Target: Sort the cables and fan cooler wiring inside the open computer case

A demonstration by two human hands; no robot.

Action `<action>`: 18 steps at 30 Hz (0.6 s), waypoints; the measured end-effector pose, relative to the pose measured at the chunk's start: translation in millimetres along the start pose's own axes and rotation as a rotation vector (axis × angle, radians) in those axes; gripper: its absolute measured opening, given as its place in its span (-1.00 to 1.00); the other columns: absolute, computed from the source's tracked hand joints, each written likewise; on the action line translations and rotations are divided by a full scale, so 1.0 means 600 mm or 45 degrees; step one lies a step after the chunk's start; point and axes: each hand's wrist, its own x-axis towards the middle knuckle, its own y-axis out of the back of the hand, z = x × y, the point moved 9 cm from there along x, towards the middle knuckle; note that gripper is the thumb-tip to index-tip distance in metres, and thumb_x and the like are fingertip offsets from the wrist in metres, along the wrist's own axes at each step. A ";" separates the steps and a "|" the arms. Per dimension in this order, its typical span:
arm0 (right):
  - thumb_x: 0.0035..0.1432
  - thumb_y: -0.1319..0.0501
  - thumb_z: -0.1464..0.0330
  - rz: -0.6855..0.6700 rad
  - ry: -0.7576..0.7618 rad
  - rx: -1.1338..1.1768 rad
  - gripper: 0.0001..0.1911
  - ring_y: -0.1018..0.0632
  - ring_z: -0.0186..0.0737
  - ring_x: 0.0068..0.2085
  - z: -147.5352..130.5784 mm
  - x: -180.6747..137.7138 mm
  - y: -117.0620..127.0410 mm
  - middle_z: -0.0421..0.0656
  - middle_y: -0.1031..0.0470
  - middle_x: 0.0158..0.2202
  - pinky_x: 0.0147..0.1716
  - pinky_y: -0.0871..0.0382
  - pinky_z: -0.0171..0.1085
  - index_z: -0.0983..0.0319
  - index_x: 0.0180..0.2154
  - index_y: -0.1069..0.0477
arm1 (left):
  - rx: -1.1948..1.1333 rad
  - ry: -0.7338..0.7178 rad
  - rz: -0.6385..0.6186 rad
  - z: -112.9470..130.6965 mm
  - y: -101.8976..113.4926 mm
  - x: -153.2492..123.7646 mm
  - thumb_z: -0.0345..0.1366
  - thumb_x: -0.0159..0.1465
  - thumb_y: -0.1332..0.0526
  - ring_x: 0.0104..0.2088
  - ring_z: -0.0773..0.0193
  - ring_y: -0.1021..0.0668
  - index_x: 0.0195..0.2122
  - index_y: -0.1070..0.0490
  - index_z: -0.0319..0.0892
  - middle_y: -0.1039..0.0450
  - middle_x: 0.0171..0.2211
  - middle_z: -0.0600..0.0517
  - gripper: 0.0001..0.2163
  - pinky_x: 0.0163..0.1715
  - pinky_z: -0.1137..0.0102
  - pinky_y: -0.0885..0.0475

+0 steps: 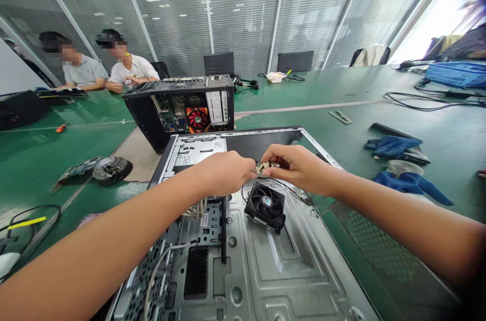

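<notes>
The left hand (228,173) and right hand (294,165) both pinch a bunched length of beige cable (268,166) between their fingertips, above an open silver metal computer case (299,283). Handling looks unfinished: the bunch is not yet released. Just nearside of both hands, a square black plastic fan (266,204) sits askew inside, seemingly unfastened.

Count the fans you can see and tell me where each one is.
2 in clear view: a black fan inside the open case, and a red fan inside the upright case behind it. Others may be hidden.
</notes>
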 end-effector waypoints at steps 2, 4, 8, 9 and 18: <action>0.17 -0.18 0.20 -0.003 -0.002 0.008 -0.78 -0.27 -0.37 -0.47 0.000 0.000 -0.001 -0.26 -0.32 -0.50 -0.49 -0.07 -0.33 0.23 -0.29 -0.34 | 0.003 -0.004 0.002 0.001 0.001 0.000 -0.12 0.36 0.09 -0.48 0.20 -0.46 -0.24 -0.39 -0.16 -0.48 -0.43 -0.09 -0.67 -0.54 0.37 -0.16; 0.17 -0.18 0.21 -0.003 -0.004 0.008 -0.79 -0.27 -0.37 -0.47 -0.001 -0.001 -0.001 -0.26 -0.32 -0.50 -0.49 -0.07 -0.33 0.23 -0.29 -0.34 | 0.008 -0.013 0.010 0.002 0.002 0.000 -0.12 0.36 0.09 -0.49 0.20 -0.46 -0.25 -0.38 -0.16 -0.48 -0.44 -0.08 -0.68 -0.55 0.37 -0.14; 0.17 -0.17 0.20 -0.006 -0.015 -0.019 -0.78 -0.26 -0.37 -0.48 -0.001 -0.001 -0.001 -0.27 -0.30 -0.51 -0.48 -0.06 -0.33 0.24 -0.29 -0.35 | 0.004 -0.006 0.005 0.000 0.000 0.000 -0.11 0.35 0.09 -0.49 0.19 -0.46 -0.24 -0.39 -0.16 -0.48 -0.43 -0.09 -0.67 -0.55 0.37 -0.16; 0.18 -0.16 0.20 -0.011 -0.019 -0.036 -0.78 -0.25 -0.37 -0.48 -0.001 -0.001 -0.001 -0.27 -0.29 -0.52 -0.49 -0.06 -0.33 0.24 -0.30 -0.35 | -0.001 -0.004 0.003 -0.001 -0.002 0.000 -0.11 0.35 0.10 -0.48 0.19 -0.46 -0.23 -0.39 -0.16 -0.48 -0.42 -0.09 -0.66 -0.54 0.36 -0.17; 0.25 -0.03 0.16 -0.076 -0.008 -0.164 -0.69 -0.22 -0.37 -0.50 0.001 0.000 -0.008 -0.27 -0.27 -0.55 -0.48 -0.02 -0.32 0.25 -0.32 -0.37 | -0.046 -0.008 -0.030 -0.001 -0.009 0.004 -0.07 0.36 0.12 -0.47 0.21 -0.46 -0.22 -0.40 -0.15 -0.49 -0.39 -0.09 -0.63 -0.46 0.35 -0.26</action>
